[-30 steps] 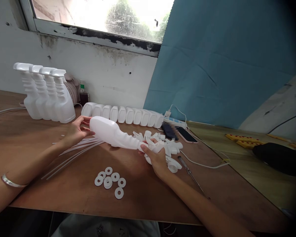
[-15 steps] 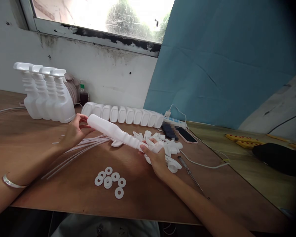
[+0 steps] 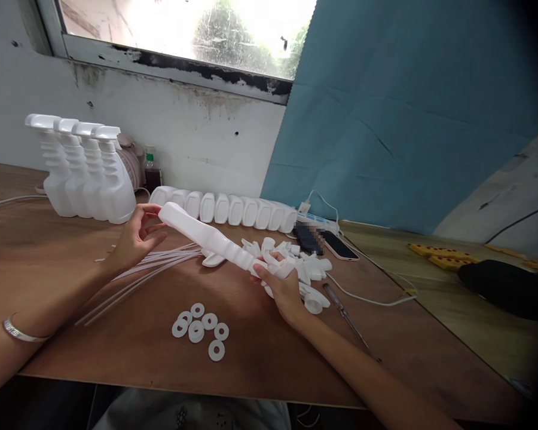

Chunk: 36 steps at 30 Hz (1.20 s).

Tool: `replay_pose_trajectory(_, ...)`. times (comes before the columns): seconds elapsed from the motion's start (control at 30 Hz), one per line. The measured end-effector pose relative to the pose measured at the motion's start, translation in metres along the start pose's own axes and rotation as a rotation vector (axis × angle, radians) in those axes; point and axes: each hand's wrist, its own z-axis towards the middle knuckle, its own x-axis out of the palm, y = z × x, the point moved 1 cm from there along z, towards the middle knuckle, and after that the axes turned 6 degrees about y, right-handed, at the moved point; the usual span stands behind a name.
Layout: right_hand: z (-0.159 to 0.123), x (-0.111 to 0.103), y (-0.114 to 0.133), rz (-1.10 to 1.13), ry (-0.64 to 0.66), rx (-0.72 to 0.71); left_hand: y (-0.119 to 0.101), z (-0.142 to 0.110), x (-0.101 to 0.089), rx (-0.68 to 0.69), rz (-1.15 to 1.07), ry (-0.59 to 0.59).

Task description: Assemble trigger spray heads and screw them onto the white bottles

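A white plastic spray bottle point(image 3: 206, 235) is held up at a slant over the table, its base to the upper left and its neck to the lower right. My left hand point(image 3: 140, 234) is at the base, with its fingers loosely curved against the end. Around the spray head at the neck end, my right hand point(image 3: 283, 286) is closed; its fingers hide much of the joint. Loose white spray heads point(image 3: 314, 267) lie in a pile just behind and beside my right hand. Thin white tubes point(image 3: 147, 263) lie below the bottle.
Flat white rings point(image 3: 216, 350) lie near the front of the brown table point(image 3: 269, 364). Several assembled spray bottles point(image 3: 85, 167) stand at left; a row of white bottles point(image 3: 236, 211) lies along the wall. A screwdriver point(image 3: 347, 318), a phone point(image 3: 341, 245) and a power strip point(image 3: 318, 222) are at right.
The bottle has turned a little about its long axis, and its base is slightly higher. My left hand's fingers have shifted and loosened at the base. My right hand stays nearly still.
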Motion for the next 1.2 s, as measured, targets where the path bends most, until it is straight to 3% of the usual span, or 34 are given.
replay_pose_trajectory(0.43, 0.001, -0.001, -0.002, -0.012, -0.018, -0.002, 0.0, 0.004, -0.007, -0.089, -0.248, -0.06)
replay_pose_trajectory(0.67, 0.0, -0.001, -0.002, -0.035, -0.01, -0.02, -0.003, 0.005, -0.004, -0.191, -0.272, -0.088)
replay_pose_trajectory(0.87, -0.001, -0.001, -0.002, -0.036, -0.004, -0.028, -0.001, 0.007, -0.004, -0.276, -0.337, -0.048)
replay_pose_trajectory(1.2, -0.002, 0.003, 0.001, -0.012, 0.013, -0.005, -0.015, 0.006, -0.003, -0.291, -0.404, 0.037)
